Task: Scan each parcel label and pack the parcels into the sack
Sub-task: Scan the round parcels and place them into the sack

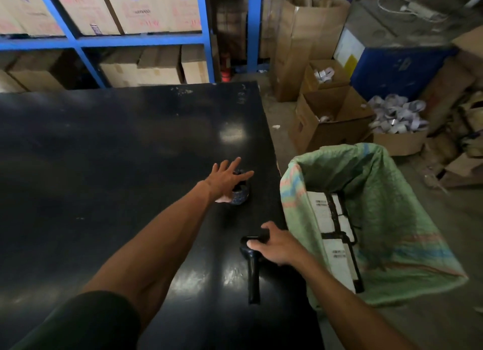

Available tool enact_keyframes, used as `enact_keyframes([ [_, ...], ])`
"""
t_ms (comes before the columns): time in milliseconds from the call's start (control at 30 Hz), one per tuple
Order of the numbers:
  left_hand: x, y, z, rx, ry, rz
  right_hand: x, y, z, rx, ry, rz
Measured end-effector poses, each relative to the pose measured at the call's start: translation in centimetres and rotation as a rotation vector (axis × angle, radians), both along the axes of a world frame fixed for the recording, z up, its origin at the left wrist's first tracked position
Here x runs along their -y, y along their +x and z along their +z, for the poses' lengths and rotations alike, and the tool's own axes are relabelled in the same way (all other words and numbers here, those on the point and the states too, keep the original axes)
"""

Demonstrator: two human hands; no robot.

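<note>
The green woven sack (pixel 379 219) stands open beside the shiny black table (pixel 104 166). Inside it lie flat parcels (pixel 332 232) with white labels and dark straps, so some packing is done. No parcel is left on the table that I can see. The left hand (pixel 226 178) reaches with fingers spread over a small dark, round thing (pixel 241 197), maybe a tape roll. The right hand (pixel 278 246) holds the head of the smooth black scanner (pixel 252 263) lying on the table.
</note>
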State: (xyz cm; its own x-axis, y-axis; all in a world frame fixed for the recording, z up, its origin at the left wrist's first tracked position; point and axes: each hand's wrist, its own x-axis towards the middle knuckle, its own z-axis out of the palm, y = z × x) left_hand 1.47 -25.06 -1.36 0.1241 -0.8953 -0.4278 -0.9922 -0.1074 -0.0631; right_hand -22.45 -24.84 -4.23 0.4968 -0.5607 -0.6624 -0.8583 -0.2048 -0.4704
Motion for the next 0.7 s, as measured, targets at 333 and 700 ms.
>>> enact_keyframes([
  [333, 2.0, 2.3, -2.6, -0.085, 0.039, -0.201, -4.0, 1.4, -3.0, 0.089, 0.132, -0.296],
  [700, -4.5, 9.0, -1.9, -0.816, -0.343, 0.759, -2.7, 3.7, -0.6, 0.522, 0.327, -0.703],
])
